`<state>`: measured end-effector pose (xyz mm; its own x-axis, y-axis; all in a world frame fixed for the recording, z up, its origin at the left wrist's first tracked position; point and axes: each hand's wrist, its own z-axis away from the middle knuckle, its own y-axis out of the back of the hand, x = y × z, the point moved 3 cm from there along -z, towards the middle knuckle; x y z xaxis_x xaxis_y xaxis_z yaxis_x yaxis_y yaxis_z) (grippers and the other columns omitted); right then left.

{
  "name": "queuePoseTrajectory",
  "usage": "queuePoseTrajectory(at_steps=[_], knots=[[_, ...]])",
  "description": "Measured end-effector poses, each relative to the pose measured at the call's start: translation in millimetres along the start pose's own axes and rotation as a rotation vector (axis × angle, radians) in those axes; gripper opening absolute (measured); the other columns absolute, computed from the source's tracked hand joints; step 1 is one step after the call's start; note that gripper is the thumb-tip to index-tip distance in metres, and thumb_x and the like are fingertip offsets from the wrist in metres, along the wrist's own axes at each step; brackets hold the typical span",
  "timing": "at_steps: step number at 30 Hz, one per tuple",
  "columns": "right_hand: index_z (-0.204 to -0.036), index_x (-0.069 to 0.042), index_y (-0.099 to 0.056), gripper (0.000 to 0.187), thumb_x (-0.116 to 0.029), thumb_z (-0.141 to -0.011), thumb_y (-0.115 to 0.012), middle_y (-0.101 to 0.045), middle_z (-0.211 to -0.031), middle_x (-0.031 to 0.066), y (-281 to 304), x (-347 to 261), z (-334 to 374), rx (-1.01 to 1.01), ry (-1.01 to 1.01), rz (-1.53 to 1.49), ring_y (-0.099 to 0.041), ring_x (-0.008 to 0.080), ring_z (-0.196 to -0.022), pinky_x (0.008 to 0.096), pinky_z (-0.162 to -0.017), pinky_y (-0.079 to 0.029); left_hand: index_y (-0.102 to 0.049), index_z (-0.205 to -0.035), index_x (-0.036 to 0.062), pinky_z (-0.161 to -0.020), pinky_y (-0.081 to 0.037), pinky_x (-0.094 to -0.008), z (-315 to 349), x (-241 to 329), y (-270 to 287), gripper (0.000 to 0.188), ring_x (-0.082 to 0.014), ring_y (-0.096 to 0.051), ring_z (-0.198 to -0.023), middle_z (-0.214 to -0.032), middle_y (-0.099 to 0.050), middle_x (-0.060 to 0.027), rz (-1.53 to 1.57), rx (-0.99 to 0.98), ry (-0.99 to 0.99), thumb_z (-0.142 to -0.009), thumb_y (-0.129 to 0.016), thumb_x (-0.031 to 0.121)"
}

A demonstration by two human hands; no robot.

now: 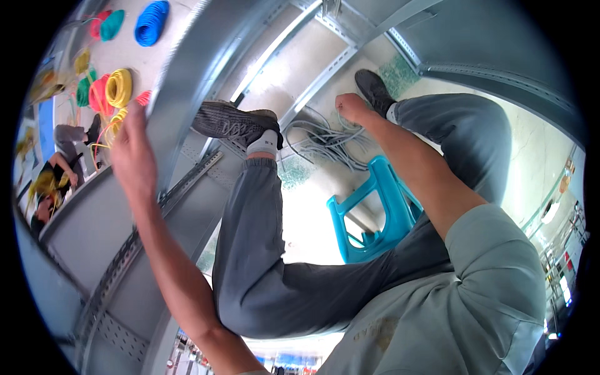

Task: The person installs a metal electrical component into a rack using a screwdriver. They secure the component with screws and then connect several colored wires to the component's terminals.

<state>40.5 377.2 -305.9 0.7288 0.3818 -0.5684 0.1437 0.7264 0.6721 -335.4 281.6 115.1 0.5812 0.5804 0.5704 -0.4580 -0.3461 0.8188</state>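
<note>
My right hand (354,108) is closed low near the floor, beside my right shoe. A grey cable runs up to its curled fingers from a loose tangle of grey cables (334,145) lying between my feet. My left hand (133,156) is raised at the left, next to the upright of a grey metal cabinet frame (190,69). Motion smears its fingers, so whether they hold anything is unclear.
A turquoise plastic stool (387,219) lies on its side under my legs. My left shoe (236,122) rests on the frame's lower rail. Beyond the frame lie a blue coil (151,24), a yellow coil (119,87) and other coloured coils. Another person (62,165) is at the far left.
</note>
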Motion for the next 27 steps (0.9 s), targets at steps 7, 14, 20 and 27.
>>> queuePoseTrajectory(at_steps=[7, 14, 20, 27], knots=[[-0.088, -0.001, -0.07, 0.01, -0.011, -0.087, -0.068, -0.068, -0.075, 0.0065, 188, -114, 50, -0.32, 0.179, -0.956, -0.065, 0.0145, -0.065, 0.0334, -0.062, -0.055, -0.069, -0.118, 0.0011, -0.093, -0.049, -0.0346, 34, 31, 19, 0.049, -0.0246, -0.068, -0.103, -0.107, -0.072, -0.0184, 0.15, 0.185, -0.14, -0.096, -0.064, 0.044], [-0.103, 0.001, -0.067, 0.015, -0.011, -0.093, -0.069, -0.071, -0.088, 0.008, 309, -252, 255, -0.331, 0.451, -0.904, -0.069, 0.0159, -0.079, 0.0305, -0.074, -0.057, -0.062, -0.129, 0.0, -0.085, -0.053, -0.0346, 229, 150, 7, 0.046, -0.0192, -0.066, -0.091, -0.102, -0.07, -0.0183, 0.232, -0.379, -0.282, -0.098, -0.066, 0.034], [-0.101, 0.001, -0.067, 0.012, -0.007, -0.093, -0.068, -0.071, -0.085, 0.0092, 317, -263, 344, -0.229, 0.535, -0.971, -0.07, 0.0169, -0.078, 0.0301, -0.073, -0.057, -0.069, -0.114, 0.0025, -0.055, -0.039, -0.0247, 374, 108, -17, 0.038, -0.005, -0.044, -0.059, -0.068, -0.053, 0.004, 0.892, -0.666, -0.081, -0.107, -0.05, 0.035], [-0.107, 0.003, -0.066, 0.016, -0.006, -0.093, -0.066, -0.071, -0.088, 0.0089, 317, -296, 384, -0.215, 0.632, -0.841, -0.069, 0.0142, -0.078, 0.0272, -0.073, -0.057, -0.074, -0.103, 0.0023, -0.057, -0.04, -0.0229, 441, 74, 24, 0.024, -0.0037, -0.047, -0.065, -0.074, -0.058, 0.005, 0.714, -0.162, -0.036, -0.1, -0.065, 0.025]])
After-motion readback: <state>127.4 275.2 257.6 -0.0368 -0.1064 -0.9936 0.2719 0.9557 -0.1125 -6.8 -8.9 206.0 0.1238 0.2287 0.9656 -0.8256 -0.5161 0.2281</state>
